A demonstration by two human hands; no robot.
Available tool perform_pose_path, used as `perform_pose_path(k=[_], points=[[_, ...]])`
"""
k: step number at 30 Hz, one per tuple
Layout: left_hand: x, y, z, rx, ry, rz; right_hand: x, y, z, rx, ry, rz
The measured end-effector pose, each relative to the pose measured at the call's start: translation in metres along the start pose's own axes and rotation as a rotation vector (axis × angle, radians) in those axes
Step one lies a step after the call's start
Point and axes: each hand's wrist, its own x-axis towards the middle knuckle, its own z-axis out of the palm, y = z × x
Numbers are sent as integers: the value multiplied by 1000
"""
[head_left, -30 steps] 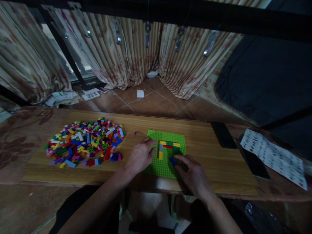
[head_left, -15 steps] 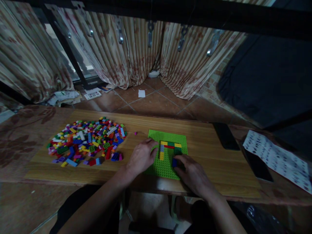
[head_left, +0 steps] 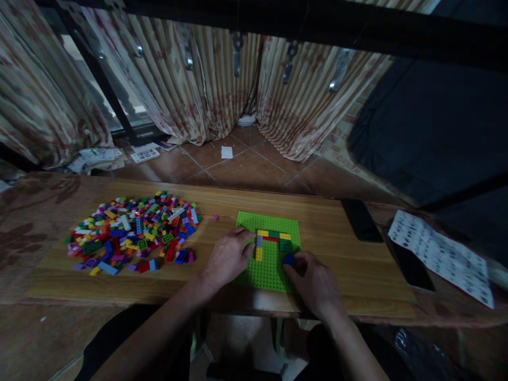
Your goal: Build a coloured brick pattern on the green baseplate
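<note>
A green baseplate (head_left: 270, 272) lies on the wooden board, bearing a row of yellow and green bricks (head_left: 273, 234), a red brick (head_left: 271, 238), a column of yellow and grey bricks (head_left: 259, 248) and a dark green brick (head_left: 285, 245). My right hand (head_left: 315, 278) pinches a blue brick (head_left: 289, 259) between thumb and fingertips, over the right part of the baseplate. At the plate's left edge rests my left hand (head_left: 228, 256), its thumb and fingers apart, with nothing visible in it.
A large heap of mixed bricks (head_left: 135, 227) covers the board's left part. One small magenta piece (head_left: 216, 217) lies apart. To the right are a black phone (head_left: 362, 221), a printed sheet (head_left: 440, 256) and another dark device (head_left: 413, 269) partly under it.
The blue brick in my right hand has tilted and shifted slightly up relative to the baseplate. The whole view has moved a little. My left hand stays at the plate's left edge.
</note>
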Motion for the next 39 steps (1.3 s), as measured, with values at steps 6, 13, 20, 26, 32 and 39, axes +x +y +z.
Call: perform_pose_path(k=[6,13,20,26,32,39], points=[[1,-1,1,-15,10,7,-2,0,-2,-63,47,31],[1,4,5,-71,58,65,3,2,5,-29,77,-59],[2,20,16,38,8,188,3,2,7,-31,112,-100],[2,28,27,170,-27,238,2,2,8,-61,115,-80],[1,32,35,244,-22,246,2,3,8,-33,99,-61],[7,43,39,290,-30,223,4,2,7,36,97,-80]])
